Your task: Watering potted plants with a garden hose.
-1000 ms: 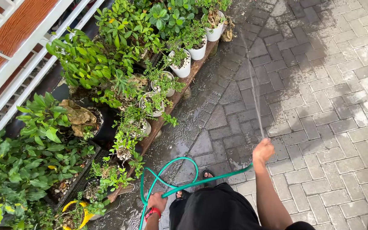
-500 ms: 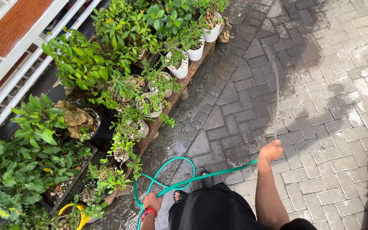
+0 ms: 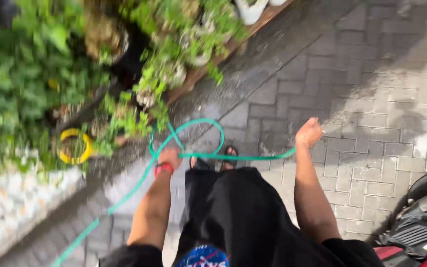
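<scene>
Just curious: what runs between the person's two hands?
In the head view, a green hose stretches from the left hand to the right hand, looping near the left.

Both bare forearms extend forward and downward from the body, well apart from each other.

Left arm: the forearm runs nearly straight toward the left hand (image 3: 170,157). The wrist carries a red band (image 3: 163,168). The hand is closed into a fist, knuckles facing away from the camera; the fingers are not individually distinguishable because of motion blur.

Right arm: the elbow is slightly bent and the forearm rises toward the right hand (image 3: 308,132). The wrist is flexed a little inward. The hand is curled shut, with 1 digit, apparently the thumb, projecting upward at the top edge of the fist.
</scene>
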